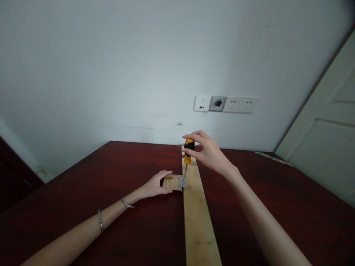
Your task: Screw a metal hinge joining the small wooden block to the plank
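A yellow and black screwdriver [189, 150] stands nearly upright in my right hand [206, 149], whose fingers are closed around its handle. Its tip meets a small metal hinge [182, 182], on the leaf that lies over a long wooden board [196, 218]. The hinge's other leaf rests on a short wooden block [172, 182] at the board's left side. Thumb and fingers of my left hand [155, 184] grip that block by its front and back edges. Whether a screw sits under the tip is too small to tell.
The dark red table [133, 229] reaches to a pale wall [138, 74]. Wall sockets [240, 105] and a switch plate [202, 103] are set above its back edge. A white panelled door [327, 129] is at the right, with a thin printed strip [273, 158] near it.
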A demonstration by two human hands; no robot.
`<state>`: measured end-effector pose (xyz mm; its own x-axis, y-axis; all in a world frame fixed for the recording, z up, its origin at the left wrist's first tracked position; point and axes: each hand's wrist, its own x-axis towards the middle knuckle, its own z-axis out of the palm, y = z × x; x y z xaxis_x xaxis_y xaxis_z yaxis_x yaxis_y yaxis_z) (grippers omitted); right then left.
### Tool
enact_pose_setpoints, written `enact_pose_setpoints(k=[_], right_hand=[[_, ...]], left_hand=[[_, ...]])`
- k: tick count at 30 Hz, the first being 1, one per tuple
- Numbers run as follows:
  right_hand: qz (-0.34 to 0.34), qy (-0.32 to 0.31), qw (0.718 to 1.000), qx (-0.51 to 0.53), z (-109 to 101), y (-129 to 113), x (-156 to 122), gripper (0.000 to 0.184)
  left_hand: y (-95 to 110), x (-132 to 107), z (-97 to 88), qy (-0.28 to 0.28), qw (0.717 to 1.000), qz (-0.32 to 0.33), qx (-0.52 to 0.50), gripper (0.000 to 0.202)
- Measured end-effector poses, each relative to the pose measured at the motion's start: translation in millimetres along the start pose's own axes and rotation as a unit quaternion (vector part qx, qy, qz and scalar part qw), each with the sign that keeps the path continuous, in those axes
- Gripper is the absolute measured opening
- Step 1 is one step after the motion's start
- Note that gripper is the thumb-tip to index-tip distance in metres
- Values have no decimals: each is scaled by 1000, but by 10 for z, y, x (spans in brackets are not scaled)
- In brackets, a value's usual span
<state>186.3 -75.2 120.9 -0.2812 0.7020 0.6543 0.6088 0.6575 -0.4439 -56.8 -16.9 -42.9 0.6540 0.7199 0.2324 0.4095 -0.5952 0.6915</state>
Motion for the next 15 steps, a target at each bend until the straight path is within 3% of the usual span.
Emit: enact_pose_setpoints(k=[8, 15], right_hand=[[10, 22, 1000, -17, 21, 47, 6, 44], [-13, 4, 1000, -25, 23, 86, 1, 40]], left_hand=[[47, -2, -13, -3, 1000, 4, -7, 74], [45, 0, -11, -4, 1000, 9, -2, 74]])
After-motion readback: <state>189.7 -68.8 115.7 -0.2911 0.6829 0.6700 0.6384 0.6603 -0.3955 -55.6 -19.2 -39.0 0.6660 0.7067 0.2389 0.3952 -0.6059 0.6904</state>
